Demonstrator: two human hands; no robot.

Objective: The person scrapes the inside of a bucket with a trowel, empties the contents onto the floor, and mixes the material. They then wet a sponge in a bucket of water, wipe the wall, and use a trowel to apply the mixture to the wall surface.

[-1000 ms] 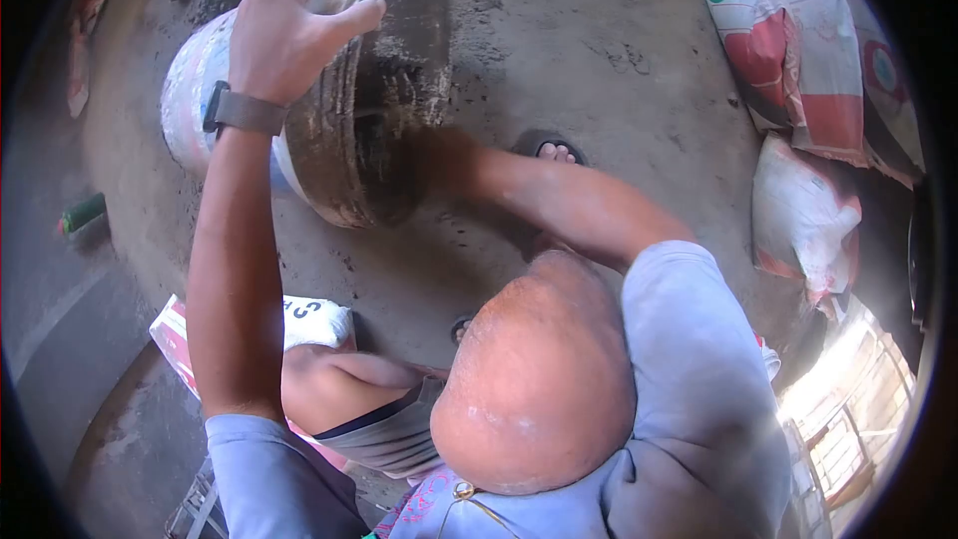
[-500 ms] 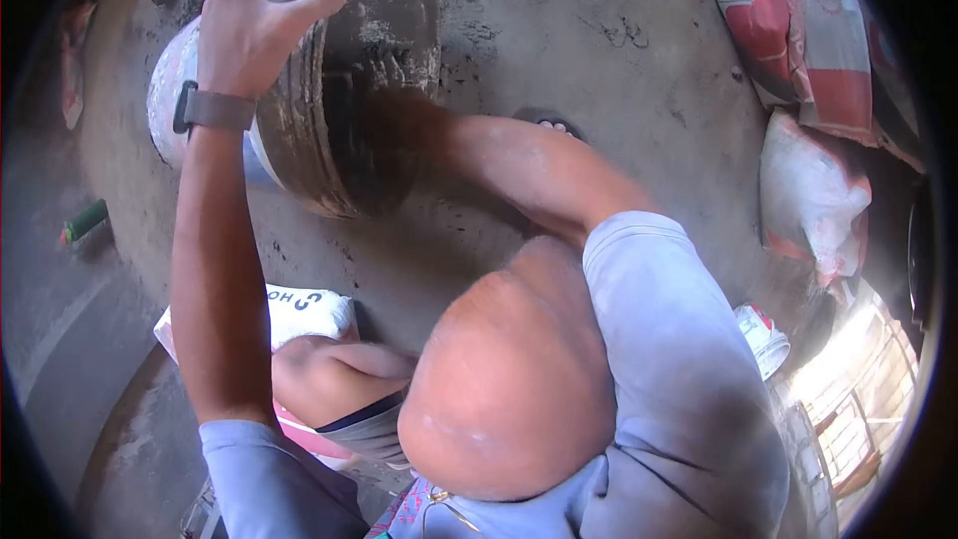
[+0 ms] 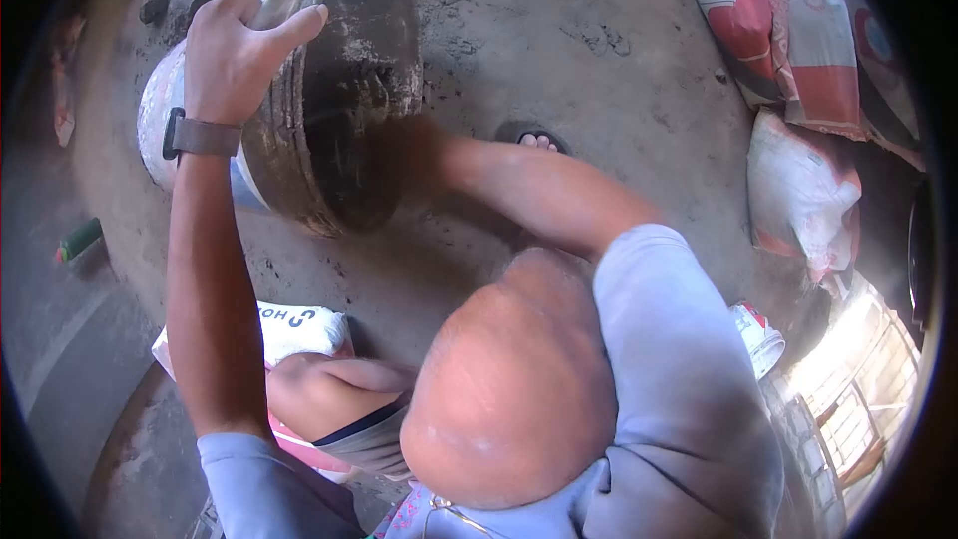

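Observation:
A mud-streaked bucket (image 3: 274, 175) lies tipped on its side, its open mouth facing right. My left hand (image 3: 235, 55), with a dark watch on the wrist, grips the bucket near its rim, the thumb along the edge. Its other fingers are bent over the bucket's upper side and partly hidden. At the bucket's mouth is my right hand (image 3: 404, 155), dark and smeared by motion. Its fingers cannot be made out, nor whether they hold anything. The bucket's inside looks dark and wet, with pale residue on the wall.
Red and white sacks (image 3: 828, 70) and a smaller white sack (image 3: 798, 190) rest at the right. A white tub (image 3: 756, 339) stands below them. Another white sack (image 3: 299, 329) lies by my knee. A green bottle-like object (image 3: 80, 240) lies at left on the grey floor (image 3: 579, 40).
The bucket and my left hand appear slightly lower and further left, along with most of the surroundings. My right hand remains blurred at the bucket's mouth. More of a sandalled foot shows.

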